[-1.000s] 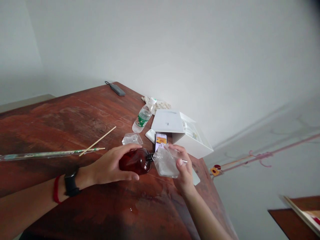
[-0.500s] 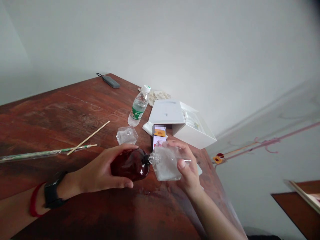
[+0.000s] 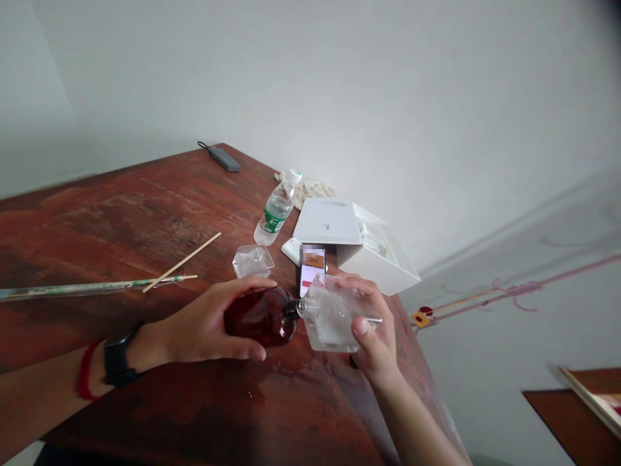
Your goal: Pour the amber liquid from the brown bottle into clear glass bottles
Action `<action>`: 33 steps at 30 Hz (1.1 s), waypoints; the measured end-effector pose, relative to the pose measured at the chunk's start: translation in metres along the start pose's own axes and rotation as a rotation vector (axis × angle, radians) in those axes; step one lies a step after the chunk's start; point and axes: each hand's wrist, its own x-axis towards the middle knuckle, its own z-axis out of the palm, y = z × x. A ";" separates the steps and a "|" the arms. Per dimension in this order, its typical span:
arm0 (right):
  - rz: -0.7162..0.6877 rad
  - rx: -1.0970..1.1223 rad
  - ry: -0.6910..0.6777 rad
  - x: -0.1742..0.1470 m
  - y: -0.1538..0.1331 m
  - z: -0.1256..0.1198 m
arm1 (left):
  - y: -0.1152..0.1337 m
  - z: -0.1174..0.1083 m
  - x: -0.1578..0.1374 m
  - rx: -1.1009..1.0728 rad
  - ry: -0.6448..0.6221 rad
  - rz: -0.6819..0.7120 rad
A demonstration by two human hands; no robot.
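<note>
My left hand (image 3: 208, 323) is wrapped round a dark red-brown bottle (image 3: 264, 317), tipped on its side with its black threaded neck pointing right. In my right hand (image 3: 373, 330) is a clear square bottle (image 3: 332, 317), its neck (image 3: 308, 307) turned left. The two mouths meet, or nearly so; exactly how they touch is too small to tell. Wet spots (image 3: 286, 372) shine on the table below. Just beyond the bottles lies a phone (image 3: 313, 268) with its screen lit.
On the brown wooden table (image 3: 145, 220) stand a water bottle (image 3: 276, 210) and an open white box (image 3: 327, 223). A clear plastic piece (image 3: 253, 261), a wooden stick (image 3: 182, 262), a wrapped chopstick packet (image 3: 97, 288) and a grey device (image 3: 223, 157) lie about. Behind is a wall.
The view has shifted slightly, so the table's things sit a little further right. Both hands keep hold of their bottles, which stay neck to neck. A small dark object now shows beside my right hand.
</note>
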 end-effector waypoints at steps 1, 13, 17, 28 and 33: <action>-0.004 -0.007 -0.002 0.000 -0.001 -0.001 | 0.001 0.000 0.001 -0.013 -0.006 0.005; -0.033 -0.052 -0.083 0.002 -0.008 -0.007 | 0.003 0.002 0.002 -0.063 -0.035 -0.010; -0.036 -0.083 -0.095 0.002 -0.008 -0.008 | 0.001 0.003 0.002 -0.069 -0.034 -0.013; -0.072 -0.076 -0.120 0.003 -0.010 -0.006 | 0.000 0.004 0.001 -0.120 -0.040 -0.032; -0.062 -0.037 -0.150 0.003 -0.011 -0.006 | -0.002 0.003 -0.001 -0.100 -0.042 -0.034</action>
